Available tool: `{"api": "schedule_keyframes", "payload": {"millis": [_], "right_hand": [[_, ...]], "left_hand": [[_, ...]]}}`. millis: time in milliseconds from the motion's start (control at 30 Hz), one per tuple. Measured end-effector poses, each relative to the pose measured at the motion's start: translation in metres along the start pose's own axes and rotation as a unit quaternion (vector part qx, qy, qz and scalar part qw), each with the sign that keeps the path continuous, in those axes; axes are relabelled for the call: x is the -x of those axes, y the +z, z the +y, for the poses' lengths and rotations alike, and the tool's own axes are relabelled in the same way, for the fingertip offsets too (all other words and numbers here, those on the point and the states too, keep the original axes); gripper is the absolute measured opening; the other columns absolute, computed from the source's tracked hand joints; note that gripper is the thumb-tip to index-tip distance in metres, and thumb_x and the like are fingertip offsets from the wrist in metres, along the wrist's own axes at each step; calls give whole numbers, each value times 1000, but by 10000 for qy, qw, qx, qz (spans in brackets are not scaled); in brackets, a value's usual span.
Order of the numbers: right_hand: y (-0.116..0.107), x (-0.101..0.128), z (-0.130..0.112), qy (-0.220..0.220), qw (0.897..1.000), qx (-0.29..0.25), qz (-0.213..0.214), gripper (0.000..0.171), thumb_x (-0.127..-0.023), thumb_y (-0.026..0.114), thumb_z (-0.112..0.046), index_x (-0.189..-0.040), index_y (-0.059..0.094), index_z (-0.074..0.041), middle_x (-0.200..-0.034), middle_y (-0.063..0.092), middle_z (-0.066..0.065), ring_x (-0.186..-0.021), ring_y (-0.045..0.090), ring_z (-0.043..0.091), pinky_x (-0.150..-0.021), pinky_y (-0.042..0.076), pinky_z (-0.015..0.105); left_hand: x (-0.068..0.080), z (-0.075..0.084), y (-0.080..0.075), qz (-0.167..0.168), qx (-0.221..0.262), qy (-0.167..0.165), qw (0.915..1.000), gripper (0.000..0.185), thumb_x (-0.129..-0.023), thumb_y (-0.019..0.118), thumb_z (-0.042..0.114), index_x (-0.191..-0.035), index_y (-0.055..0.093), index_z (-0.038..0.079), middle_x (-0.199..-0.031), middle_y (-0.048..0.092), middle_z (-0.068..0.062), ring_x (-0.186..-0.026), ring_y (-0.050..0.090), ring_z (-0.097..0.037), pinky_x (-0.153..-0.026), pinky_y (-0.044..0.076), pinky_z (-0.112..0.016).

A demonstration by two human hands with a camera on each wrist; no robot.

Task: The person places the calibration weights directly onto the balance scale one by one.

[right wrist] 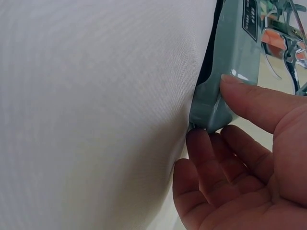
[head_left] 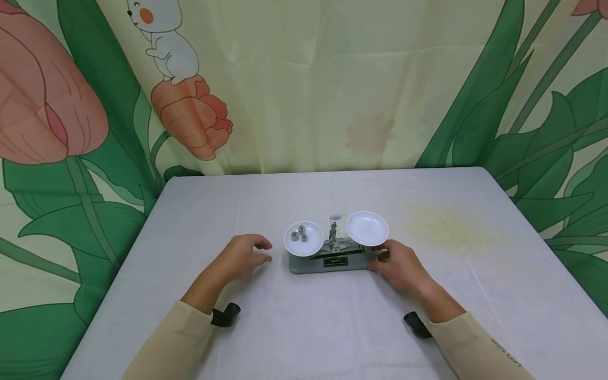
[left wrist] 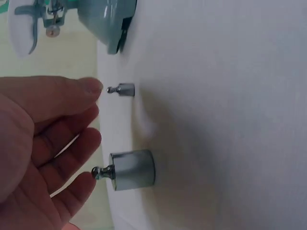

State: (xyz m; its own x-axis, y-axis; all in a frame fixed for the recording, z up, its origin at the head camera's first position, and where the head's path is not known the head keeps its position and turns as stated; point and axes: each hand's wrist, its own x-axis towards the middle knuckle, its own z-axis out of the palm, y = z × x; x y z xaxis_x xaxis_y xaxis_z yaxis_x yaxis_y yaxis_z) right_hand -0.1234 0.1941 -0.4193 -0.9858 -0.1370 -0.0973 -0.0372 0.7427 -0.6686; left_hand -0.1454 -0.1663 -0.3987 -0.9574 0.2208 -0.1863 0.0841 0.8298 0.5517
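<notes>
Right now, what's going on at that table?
A person sits at a white table with a small balance scale. The right hand grips the scale's base at its right end, thumb on the side. The left hand hangs open over two loose metal weights standing on the table left of the scale, fingertips close to their knobs. The left pan holds three small weights; the right pan is bare and sits higher.

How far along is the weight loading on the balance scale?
Done: three weights sit in the left pan. In hand: right hand steadies the scale base; left hand hovers beside two weights on the table. Left: the right pan is empty and raised.
</notes>
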Motion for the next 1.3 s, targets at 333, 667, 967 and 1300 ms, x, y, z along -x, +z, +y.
{"api": "schedule_keyframes", "payload": {"millis": [333, 667, 967, 1300], "right_hand": [[1, 0, 0, -27, 10000, 19, 30, 50, -84, 78, -13, -126, 58, 6, -122, 64, 21, -105, 65, 35, -91, 50, 54], [-1, 2, 0, -40, 10000, -21, 38, 50, -84, 78, -15, -125, 59, 6, -121, 65, 20, -104, 65, 34, -91, 50, 53], [-1, 1, -1, 3, 10000, 11, 27, 50, -84, 78, -15, -125, 59, 6, -121, 65, 19, -104, 65, 34, -91, 50, 53], [-1, 1, 0, -79, 9999, -47, 48, 48, -83, 78, -13, -124, 60, 6, -120, 65, 19, -104, 65, 33, -91, 50, 52]], "left_hand": [[-3, 1, 17, 199, -283, -38, 9994, 14, -87, 73, 5, -101, 73, 8, -100, 71, -3, -101, 64, -24, -90, 52, -43], [-8, 1, 26, 335, -460, -96, 9983, 10, -88, 73, 4, -96, 72, 9, -87, 66, 1, -85, 61, -19, -82, 54, -38], [0, 10, 5, 628, -229, 208, 9975, 11, -90, 69, 5, -100, 68, 8, -96, 68, -3, -95, 64, -23, -85, 54, -40], [10, 34, -23, 988, -7, 1316, 9864, 10, -89, 71, 4, -99, 72, 5, -96, 69, -2, -96, 65, -25, -82, 54, -40]]}}
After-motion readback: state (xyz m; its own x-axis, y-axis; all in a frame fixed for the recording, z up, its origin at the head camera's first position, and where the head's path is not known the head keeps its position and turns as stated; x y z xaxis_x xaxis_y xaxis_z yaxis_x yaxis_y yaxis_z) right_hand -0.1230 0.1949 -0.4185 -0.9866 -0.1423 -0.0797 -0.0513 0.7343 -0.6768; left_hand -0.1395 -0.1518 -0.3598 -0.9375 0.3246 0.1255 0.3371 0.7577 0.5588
